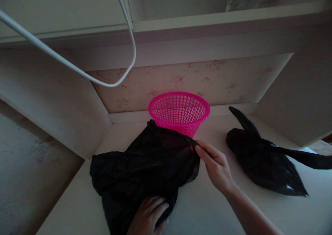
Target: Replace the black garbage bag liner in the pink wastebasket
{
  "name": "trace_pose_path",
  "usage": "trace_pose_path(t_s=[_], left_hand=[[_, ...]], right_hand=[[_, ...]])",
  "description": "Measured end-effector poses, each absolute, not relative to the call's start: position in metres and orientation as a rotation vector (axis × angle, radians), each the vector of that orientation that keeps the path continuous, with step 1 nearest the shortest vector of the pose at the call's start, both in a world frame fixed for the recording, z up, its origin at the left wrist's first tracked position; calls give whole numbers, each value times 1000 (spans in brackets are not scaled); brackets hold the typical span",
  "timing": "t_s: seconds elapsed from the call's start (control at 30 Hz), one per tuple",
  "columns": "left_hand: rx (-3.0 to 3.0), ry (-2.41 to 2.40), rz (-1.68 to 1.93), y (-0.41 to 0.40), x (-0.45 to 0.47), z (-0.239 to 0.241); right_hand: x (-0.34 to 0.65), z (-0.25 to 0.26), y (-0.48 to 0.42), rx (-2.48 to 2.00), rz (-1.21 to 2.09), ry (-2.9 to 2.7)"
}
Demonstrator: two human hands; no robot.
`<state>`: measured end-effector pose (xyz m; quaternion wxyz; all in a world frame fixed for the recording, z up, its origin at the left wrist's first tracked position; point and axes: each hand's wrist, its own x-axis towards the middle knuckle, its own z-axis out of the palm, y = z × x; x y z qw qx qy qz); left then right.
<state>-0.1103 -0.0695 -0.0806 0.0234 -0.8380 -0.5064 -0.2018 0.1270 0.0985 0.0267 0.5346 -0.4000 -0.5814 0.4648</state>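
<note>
A black garment [145, 162] of thin, soft cloth lies crumpled on the white surface, with a small red mark near its upper right edge. That edge is pinched between the thumb and fingers of my right hand [216, 165]. Lower down, the curled fingers of my left hand [151, 212] hold the same cloth; part of this hand is cut off by the bottom of the view. Just behind the garment stands a bright pink perforated basket [178, 108]. The cloth covers its lower front, and no contents show through its open top.
A tied black plastic bag [264, 165] lies on the white surface [207, 207] at the right, its handles sticking out. A white cable [77, 70] hangs in a loop at upper left. Above runs a shelf edge [220, 15]; side panels flank the surface.
</note>
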Motion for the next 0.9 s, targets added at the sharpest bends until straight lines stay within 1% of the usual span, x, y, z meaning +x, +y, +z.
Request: trace_pose_path(t_s=[0.1, 0.2, 0.27, 0.43, 0.53, 0.63, 0.73, 0.83, 0.9], left_hand=[[-2650, -1568, -585, -68, -99, -86], [-2596, -1592, -572, -66, -88, -96], [-2553, -1575, -590, -65, -84, -104], [-2545, -1453, -686, -63, -83, -119], [-2516, -1412, -711, -62, -81, -118], [-2498, -1391, -762, -58, -74, -115], [-2460, -1411, -916, -56, -68, -117], [-2347, -1583, -1072, -59, -67, -122], [-2260, -1736, -1111, -64, -70, -123]], right_hand=[[144, 37, 114, -865, 988, -1223], [155, 29, 122, -837, 971, -1124], [159, 10, 114, -878, 966, -1163], [160, -57, 54, -1143, 926, -1525], [152, -80, 28, -1273, 867, -1619], [144, -84, 27, -1368, 752, -1496], [143, -82, 38, -1331, 660, -1436], [148, -84, 48, -1276, 655, -1422], [155, -85, 55, -1285, 703, -1284]])
